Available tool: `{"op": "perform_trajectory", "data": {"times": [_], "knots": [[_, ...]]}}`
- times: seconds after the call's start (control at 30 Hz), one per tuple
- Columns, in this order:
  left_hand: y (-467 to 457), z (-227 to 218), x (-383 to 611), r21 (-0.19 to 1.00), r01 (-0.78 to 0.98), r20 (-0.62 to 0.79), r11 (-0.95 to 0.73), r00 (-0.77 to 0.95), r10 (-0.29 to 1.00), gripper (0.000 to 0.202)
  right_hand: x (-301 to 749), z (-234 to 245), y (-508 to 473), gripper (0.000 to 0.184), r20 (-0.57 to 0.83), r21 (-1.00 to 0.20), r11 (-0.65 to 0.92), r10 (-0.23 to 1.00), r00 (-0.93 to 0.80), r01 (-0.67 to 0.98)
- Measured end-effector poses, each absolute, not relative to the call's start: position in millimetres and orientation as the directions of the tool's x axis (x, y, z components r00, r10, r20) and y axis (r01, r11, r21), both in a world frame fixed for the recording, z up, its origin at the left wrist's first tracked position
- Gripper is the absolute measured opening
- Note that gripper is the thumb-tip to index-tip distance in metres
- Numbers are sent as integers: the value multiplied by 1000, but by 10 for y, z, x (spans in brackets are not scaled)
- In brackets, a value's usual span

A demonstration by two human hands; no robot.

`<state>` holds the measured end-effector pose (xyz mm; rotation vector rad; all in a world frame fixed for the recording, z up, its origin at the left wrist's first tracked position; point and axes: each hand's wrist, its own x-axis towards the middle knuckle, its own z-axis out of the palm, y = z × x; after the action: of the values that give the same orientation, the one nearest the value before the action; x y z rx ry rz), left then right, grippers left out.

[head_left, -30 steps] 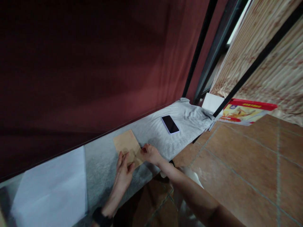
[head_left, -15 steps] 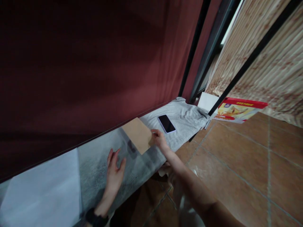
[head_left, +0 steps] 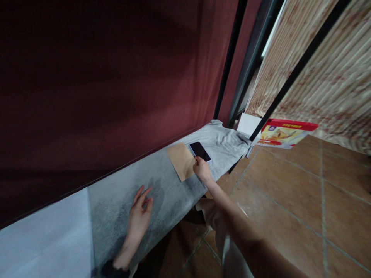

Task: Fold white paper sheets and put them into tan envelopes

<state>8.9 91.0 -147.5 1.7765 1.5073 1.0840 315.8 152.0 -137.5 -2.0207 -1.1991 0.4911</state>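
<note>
A flat piece of brown paper [head_left: 180, 160], perhaps an envelope, lies at or just over the grey cloth-covered ledge. My right hand [head_left: 202, 168] pinches its right edge between thumb and fingers. Just beyond that hand rests a phone [head_left: 200, 151] with a dark screen and a pale rim, partly overlapped by the fingertips in view. My left hand [head_left: 140, 214] hovers above the grey cloth [head_left: 162, 200], its fingers loosely curved and apart, holding nothing. A dark band circles the left wrist.
A large white sheet [head_left: 49, 239] covers the ledge's left end. Dark red curtain-like fabric [head_left: 130, 96] rises behind. To the right, a black pole [head_left: 295, 77] slants before a striped curtain [head_left: 327, 77]. A red and yellow box [head_left: 285, 133] lies on the tiled floor [head_left: 290, 193].
My right hand has carried the brown paper rightward, close beside the phone, and the paper now sits flatter on the cloth. My left hand has barely moved, its fingers slightly more curled.
</note>
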Motion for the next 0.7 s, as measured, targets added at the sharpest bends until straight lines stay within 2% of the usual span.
{"op": "perform_trajectory", "data": {"times": [0.1,0.17,0.3,0.43,0.7], "knots": [[910,-1478,79,807,545,228,-227,66,971,41,3133,-1341,1477,35,54,-521,-326,910,411,789],[908,-1481,76,793,561,231,-237,83,969,40,3123,-1317,1449,32,54,-398,-312,931,362,863],[902,-1464,75,765,594,235,-250,104,966,40,3121,-1284,1414,29,57,-248,-276,953,298,929],[894,-1431,71,732,627,237,-266,133,963,38,3127,-1271,1395,31,110,-219,-261,951,289,940],[880,-1407,66,689,642,261,-336,213,942,35,3173,-1202,1370,31,109,-278,-302,933,343,912]]}}
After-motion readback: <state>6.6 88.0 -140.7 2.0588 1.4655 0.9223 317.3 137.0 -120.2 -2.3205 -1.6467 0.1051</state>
